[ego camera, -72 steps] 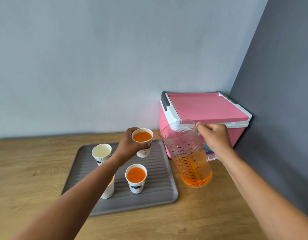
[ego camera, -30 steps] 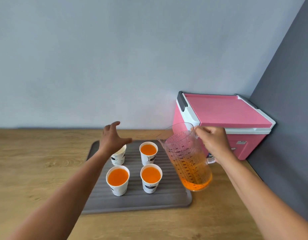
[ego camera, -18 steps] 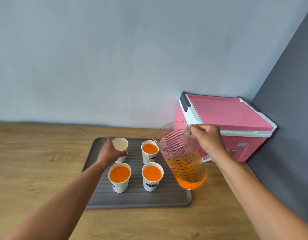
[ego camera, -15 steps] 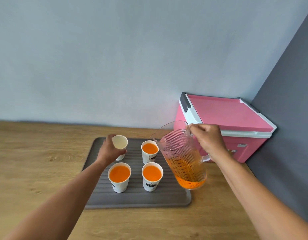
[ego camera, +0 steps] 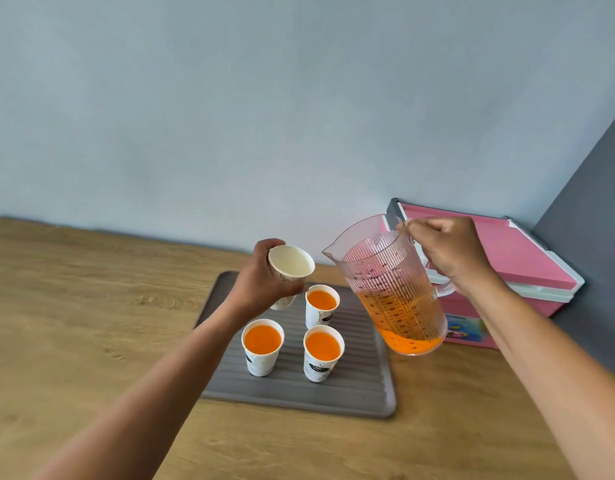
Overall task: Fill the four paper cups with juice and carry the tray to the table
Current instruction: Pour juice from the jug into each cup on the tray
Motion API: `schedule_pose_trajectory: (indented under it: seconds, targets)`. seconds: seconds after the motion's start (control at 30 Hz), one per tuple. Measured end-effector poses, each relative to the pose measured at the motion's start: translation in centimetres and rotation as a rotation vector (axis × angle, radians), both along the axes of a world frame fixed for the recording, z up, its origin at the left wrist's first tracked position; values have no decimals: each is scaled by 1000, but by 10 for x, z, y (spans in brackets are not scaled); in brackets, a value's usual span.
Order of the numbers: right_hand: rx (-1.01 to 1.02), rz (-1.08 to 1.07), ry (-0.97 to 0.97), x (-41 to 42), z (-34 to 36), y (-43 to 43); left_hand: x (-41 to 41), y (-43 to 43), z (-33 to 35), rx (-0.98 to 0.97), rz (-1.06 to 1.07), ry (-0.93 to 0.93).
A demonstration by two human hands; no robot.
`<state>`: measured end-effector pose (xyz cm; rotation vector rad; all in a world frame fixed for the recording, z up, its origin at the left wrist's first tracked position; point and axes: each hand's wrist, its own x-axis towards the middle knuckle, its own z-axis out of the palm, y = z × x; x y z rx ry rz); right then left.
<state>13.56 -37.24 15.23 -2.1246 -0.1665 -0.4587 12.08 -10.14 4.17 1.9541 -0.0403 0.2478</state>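
A grey ribbed tray (ego camera: 354, 389) lies on the wooden counter. Three white paper cups full of orange juice stand on it: one at the back right (ego camera: 321, 305), one front left (ego camera: 262, 346), one front right (ego camera: 322, 352). My left hand (ego camera: 261, 289) grips an empty paper cup (ego camera: 291, 266), lifted above the tray's back left and tilted toward the jug. My right hand (ego camera: 449, 252) holds the handle of a clear measuring jug (ego camera: 392, 289), tipped leftward, spout close to the empty cup. Orange juice fills the jug's lower part.
A pink cooler box (ego camera: 507, 261) with a white rim stands behind the jug in the corner. A pale wall runs along the back and a dark grey wall (ego camera: 590, 209) closes the right side. The wooden counter (ego camera: 91, 323) stretches left of the tray.
My left hand closed on the empty cup and lifted it off the tray toward the jug. The jug tipped a little further left.
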Motion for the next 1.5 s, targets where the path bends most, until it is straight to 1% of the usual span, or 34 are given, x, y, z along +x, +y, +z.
schedule_pose_trajectory:
  seconds: [0.07,0.17,0.33,0.47,0.6,0.73,1.13,1.5]
  targets:
    - [-45,36,0,1,3,3,-15,-5,3,3,-17,9]
    - [-106,107,35,-3,8,5,-29,-10,-2,-51,-55,14]
    - [-257,195,79,-18,12,9,-50,-16,-13,-103,-13,24]
    - [-304,214,100,-20,6,11,-63,-20,-25,-119,-2,36]
    - [-395,218,97,-25,4,13,-74,-23,-31,-123,8,47]
    - [-457,225,117,-28,1,14,-79,-25,-37,-100,21,56]
    - [-546,273,124,-36,6,26,-88,-30,-48,-96,50,53]
    - [-570,285,115,-36,9,31,-89,-30,-47,-84,51,58]
